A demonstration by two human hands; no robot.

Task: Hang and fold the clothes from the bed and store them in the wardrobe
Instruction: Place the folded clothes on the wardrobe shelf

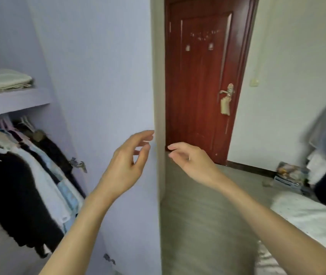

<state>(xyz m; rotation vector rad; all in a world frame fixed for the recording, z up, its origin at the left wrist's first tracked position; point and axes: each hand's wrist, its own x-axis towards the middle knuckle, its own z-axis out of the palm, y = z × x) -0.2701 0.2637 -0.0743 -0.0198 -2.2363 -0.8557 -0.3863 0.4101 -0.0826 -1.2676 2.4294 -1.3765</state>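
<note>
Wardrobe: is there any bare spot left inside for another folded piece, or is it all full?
The shelf is bare to the right of the folded cloth, up to the open door. Below, the rail is crowded with hanging clothes.

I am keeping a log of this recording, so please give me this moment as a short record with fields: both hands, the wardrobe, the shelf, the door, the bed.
left hand: left hand raised, fingers relaxed, holds nothing, close to the edge of the wardrobe door
right hand: right hand raised, fingers loosely curled, holds nothing
wardrobe: open; hanging clothes, dark and pale, on hangers
shelf: folded pale cloth lying on it
room door: red-brown door, closed
bed: bed at right, only partly in view
</note>
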